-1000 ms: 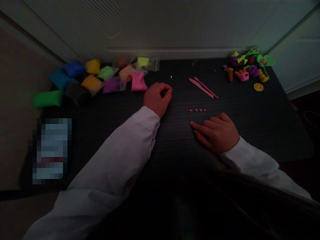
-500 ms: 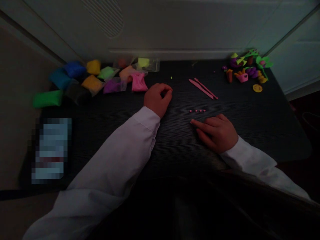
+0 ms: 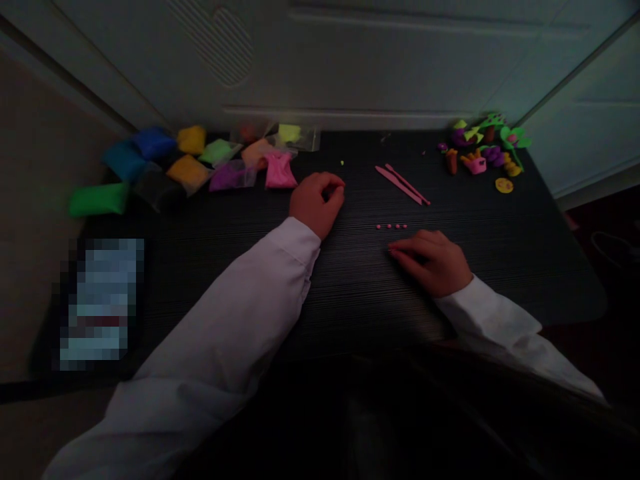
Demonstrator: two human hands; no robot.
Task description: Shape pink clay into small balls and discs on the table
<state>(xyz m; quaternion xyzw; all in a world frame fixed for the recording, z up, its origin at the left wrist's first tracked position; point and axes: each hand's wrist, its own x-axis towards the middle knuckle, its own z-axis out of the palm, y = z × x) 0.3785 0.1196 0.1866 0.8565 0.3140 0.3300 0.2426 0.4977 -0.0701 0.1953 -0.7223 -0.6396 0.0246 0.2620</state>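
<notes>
Pink balls (image 3: 389, 226) near right hand (image 3: 436, 263), left hand (image 3: 313, 205) apart, each grip pinched, contents unclear

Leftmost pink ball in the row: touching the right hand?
Apart. The head view shows dark tabletop between the leftmost pink ball and the right hand.

We see a long, pale left sleeve (image 3: 235, 313), faintly lilac and loosely creased, and a whiter right sleeve (image 3: 493, 317) with soft folds towards the near right. On the left cuff (image 3: 299, 241) we make out a seam and a puckered edge.
</notes>
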